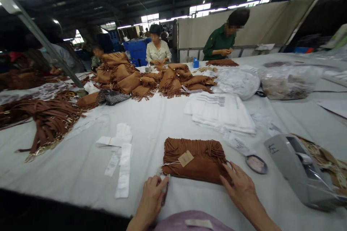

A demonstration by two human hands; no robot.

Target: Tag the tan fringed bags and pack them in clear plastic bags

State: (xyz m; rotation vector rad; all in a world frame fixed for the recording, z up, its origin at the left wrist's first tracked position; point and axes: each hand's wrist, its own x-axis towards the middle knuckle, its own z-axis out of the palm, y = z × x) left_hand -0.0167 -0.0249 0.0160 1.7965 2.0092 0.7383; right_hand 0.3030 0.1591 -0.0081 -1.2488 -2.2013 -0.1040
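A brown fringed bag (pixel 200 169) lies flat on the white table (pixel 89 169) in front of me, its fringe along the far side. A tan paper tag (pixel 185 158) on a white string rests on it. My left hand (pixel 154 193) is closed at the bag's near left corner, fingers pinched on a small brown strap end (pixel 165 194) with a bit of metal. My right hand (pixel 240 182) lies with fingers spread on the bag's right end, touching its edge.
White paper strips (pixel 123 158) lie left, with brown straps (pixel 54 119) farther off. Brown bags (pixel 127 79) are piled beyond, before two persons. White cloth pouches (pixel 222 112), a small round dish (pixel 256 164) and a grey tape dispenser (pixel 300 173) are right.
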